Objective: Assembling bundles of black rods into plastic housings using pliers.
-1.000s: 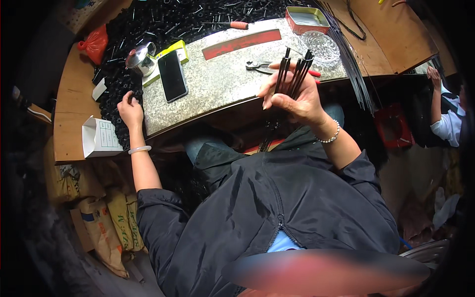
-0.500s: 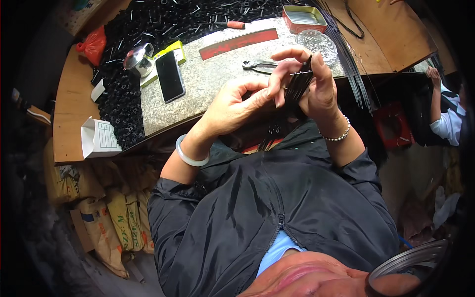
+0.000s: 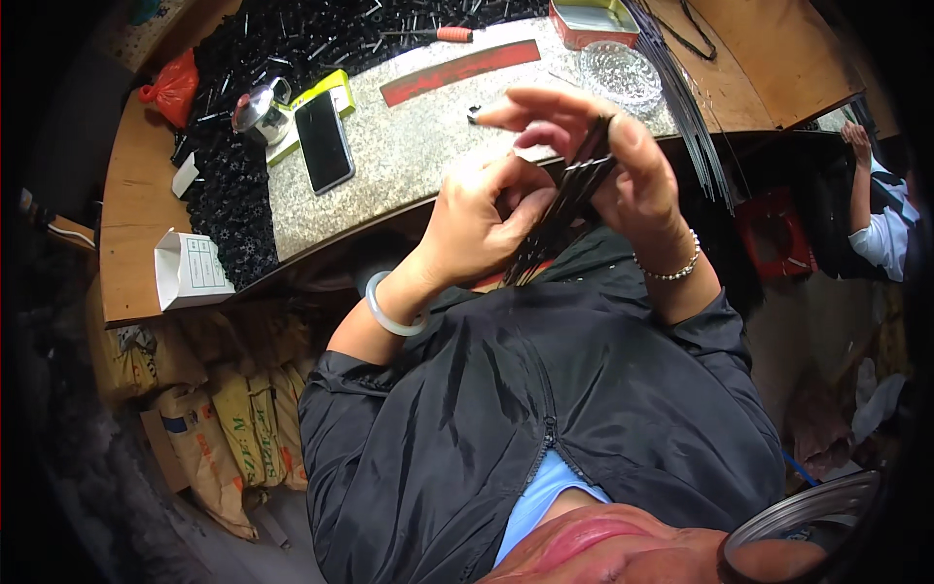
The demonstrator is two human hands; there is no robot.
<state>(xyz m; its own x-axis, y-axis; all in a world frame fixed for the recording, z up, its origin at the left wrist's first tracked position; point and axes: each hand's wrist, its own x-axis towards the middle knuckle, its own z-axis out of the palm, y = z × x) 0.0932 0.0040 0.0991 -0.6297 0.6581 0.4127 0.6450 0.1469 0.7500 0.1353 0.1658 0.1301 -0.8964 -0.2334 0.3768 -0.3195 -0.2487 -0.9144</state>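
A bundle of thin black rods (image 3: 572,187) slants between my hands above my lap. White glints show near its upper end. My left hand (image 3: 486,207), with a pale bangle at the wrist, has its fingers curled and closed on the bundle's lower part. My right hand (image 3: 637,180), wearing a beaded bracelet, holds the upper part against its palm, with the forefinger stretched out to the left. On the stone slab (image 3: 409,151) just behind, a dark tool tip (image 3: 474,114) shows beside my right fingertips; the rest is hidden.
On the slab lie a phone (image 3: 325,143), a red strip (image 3: 460,73) and a glass dish (image 3: 621,78). A tin (image 3: 593,21), long dark rods (image 3: 686,117), a screwdriver (image 3: 452,35) and a metal pot (image 3: 263,115) stand or lie around. Small black parts (image 3: 229,209) heap at left. Another person (image 3: 880,204) sits far right.
My left hand has moved down and right and closed on the rods' lower part. The bundle hangs lower, and my right fingers now cover most of the pliers on the slab.
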